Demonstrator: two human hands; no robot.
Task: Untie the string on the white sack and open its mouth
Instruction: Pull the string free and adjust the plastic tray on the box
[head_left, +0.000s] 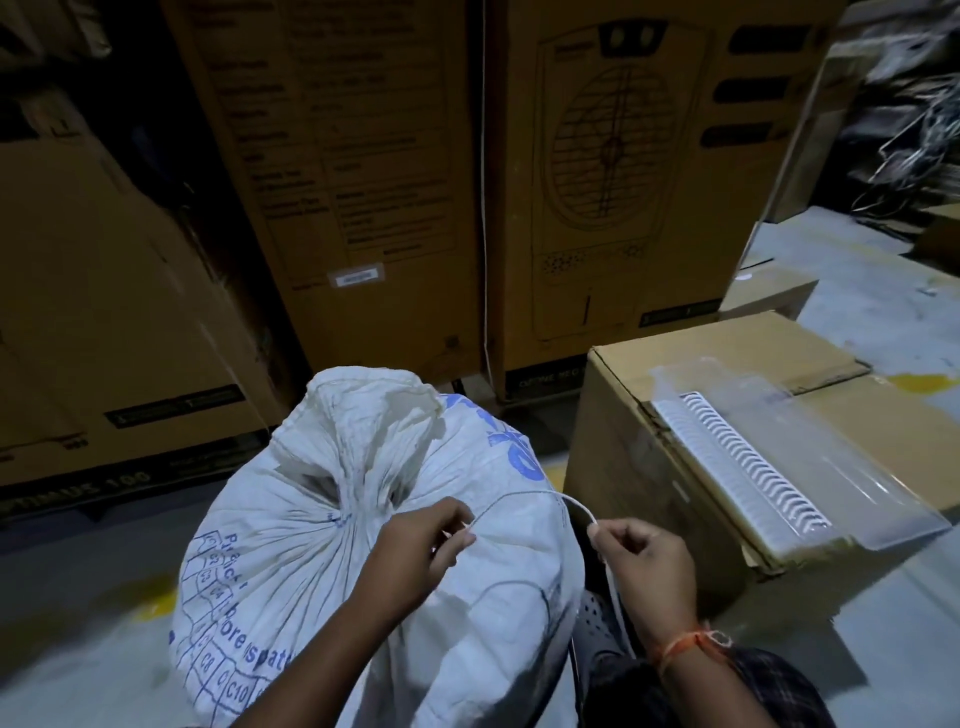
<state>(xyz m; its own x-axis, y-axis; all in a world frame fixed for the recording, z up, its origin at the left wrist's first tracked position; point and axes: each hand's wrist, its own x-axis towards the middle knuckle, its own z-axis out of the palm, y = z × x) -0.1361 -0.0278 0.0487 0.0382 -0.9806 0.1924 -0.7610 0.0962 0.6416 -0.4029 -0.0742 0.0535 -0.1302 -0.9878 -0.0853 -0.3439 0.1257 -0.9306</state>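
Note:
A full white woven sack (322, 561) with blue print stands on the floor in front of me. Its mouth (363, 415) is bunched into a gathered neck that flares upward. A thin white string (524, 496) arcs over the sack's right shoulder between my hands. My left hand (415, 556) rests over the sack just right of the neck and pinches one part of the string at its fingertips. My right hand (641, 566) is beside the sack's right edge and pinches the other part, with the string hanging down below it.
A low cardboard box (649, 493) with a clear-wrapped white ribbed part (748, 467) on top stands right of the sack. Tall cardboard cartons (363, 182) form a wall behind. Grey floor (78, 649) with yellow patches lies left. Tangled wires (914, 119) pile at the far right.

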